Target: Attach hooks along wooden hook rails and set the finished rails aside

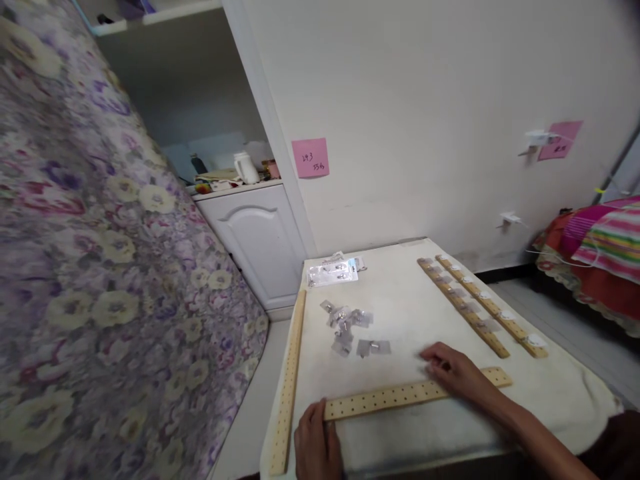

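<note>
My left hand (315, 441) grips the left end of a pale wooden strip with rows of small holes (385, 399), which lies across the near part of the table. Over the right part of that strip is my right hand (450, 370), its fingers curled and pressed together. Whatever may be in those fingers is hidden. Beyond the strip lies a loose group of small clear plastic packets (345, 319) with tiny metal pieces. Two more packets (374, 347) are nearest to my right hand.
A second holed strip (290, 380) runs along the table's left edge. Two strips carrying small packets or pieces (463, 303) (493, 308) lie at the right. Clear blister packaging (333, 272) sits at the back. A floral curtain (125, 267) hangs at the left.
</note>
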Demonstrator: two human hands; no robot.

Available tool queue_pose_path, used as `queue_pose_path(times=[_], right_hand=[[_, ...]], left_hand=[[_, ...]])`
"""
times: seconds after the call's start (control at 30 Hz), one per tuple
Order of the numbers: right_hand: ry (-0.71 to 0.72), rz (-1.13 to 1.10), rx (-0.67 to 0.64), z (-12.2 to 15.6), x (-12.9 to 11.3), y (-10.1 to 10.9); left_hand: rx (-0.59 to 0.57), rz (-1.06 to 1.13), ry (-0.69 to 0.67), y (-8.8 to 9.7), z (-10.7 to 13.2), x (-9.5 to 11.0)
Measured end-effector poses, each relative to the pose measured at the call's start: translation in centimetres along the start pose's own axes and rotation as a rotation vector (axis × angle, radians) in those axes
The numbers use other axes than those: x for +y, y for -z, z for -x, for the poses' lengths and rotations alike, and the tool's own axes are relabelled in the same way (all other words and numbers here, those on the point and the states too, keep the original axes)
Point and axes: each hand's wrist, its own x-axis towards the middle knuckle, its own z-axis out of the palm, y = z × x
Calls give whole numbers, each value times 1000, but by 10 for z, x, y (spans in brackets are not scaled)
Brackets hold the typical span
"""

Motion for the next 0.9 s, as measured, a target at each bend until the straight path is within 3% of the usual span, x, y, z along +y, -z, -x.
queue_pose_path(times=[0.13, 0.2, 0.33, 0.57, 0.77, 0.9], right_hand=[[32, 52, 61, -46, -8, -32], [-19, 115, 99, -65, -11, -50], [-118, 237, 98, -80, -9, -74], [-100, 113, 202, -72, 0, -79], [-58, -113, 108, -72, 3, -73], [20, -289, 33, -65, -10, -70]], left_hand=[[51, 10, -5, 0, 4, 2], [74, 4, -20, 0, 7, 0], [85, -30, -74, -2, 10, -8], [163, -20, -107, -7, 12, -8], [162, -14, -97, -3, 14, -4], [147, 34, -38, 2, 12, 1]])
